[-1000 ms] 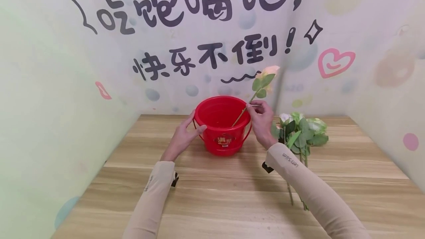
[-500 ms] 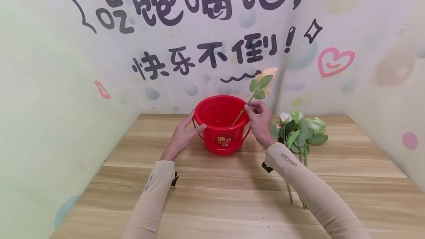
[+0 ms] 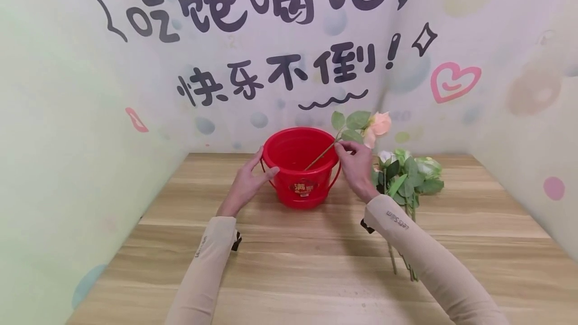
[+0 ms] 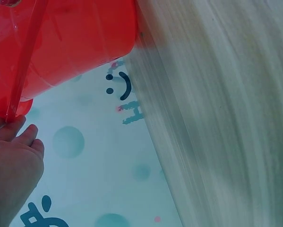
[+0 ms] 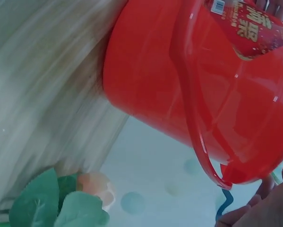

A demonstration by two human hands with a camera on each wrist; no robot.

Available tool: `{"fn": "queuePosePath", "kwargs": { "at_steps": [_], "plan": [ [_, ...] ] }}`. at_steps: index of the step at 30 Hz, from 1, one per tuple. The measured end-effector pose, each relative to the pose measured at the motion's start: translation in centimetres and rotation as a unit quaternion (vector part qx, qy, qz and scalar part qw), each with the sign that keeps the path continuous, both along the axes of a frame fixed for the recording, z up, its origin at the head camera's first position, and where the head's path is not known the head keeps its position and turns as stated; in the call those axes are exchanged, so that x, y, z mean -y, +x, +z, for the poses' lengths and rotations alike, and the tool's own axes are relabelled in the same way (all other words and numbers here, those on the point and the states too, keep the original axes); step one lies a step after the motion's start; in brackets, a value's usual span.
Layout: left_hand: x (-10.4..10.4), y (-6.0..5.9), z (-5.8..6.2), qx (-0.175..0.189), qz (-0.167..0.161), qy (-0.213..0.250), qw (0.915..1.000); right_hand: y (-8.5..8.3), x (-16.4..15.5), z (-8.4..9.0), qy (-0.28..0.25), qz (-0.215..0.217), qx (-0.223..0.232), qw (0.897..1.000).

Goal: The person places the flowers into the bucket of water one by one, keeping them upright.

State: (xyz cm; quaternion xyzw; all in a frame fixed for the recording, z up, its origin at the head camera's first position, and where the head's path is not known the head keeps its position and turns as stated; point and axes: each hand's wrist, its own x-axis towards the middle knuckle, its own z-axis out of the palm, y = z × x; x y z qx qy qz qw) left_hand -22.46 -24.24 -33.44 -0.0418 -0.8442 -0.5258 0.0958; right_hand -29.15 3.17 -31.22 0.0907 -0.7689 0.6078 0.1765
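One peach rose [image 3: 378, 124], green leaves, right hand [image 3: 356, 164] pinching stem, left hand [image 3: 246, 184] cupping red bucket [image 3: 300, 184]

The pink rose [image 3: 378, 124] held by the right hand [image 3: 356, 167] has tipped over: its bloom, which pointed up toward about one o'clock, now leans out toward two or three o'clock. The stem lies flatter across the red bucket [image 3: 301, 167] rim (its lower end inside the bucket).
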Motion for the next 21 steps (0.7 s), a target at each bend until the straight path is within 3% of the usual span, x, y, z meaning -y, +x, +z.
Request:
{"fn": "queuePosePath", "kwargs": {
  "at_steps": [10, 21],
  "plan": [
    [-0.1, 0.0, 0.0, 0.005, -0.002, -0.001, 1.0000, 0.9, -0.9, 0.3, 0.009, 0.028, 0.008, 1.000],
    [0.0, -0.2, 0.0, 0.020, 0.003, -0.005, 0.9998, 1.1, -3.5, 0.2, -0.065, 0.068, 0.024, 0.995]
  ]
}}
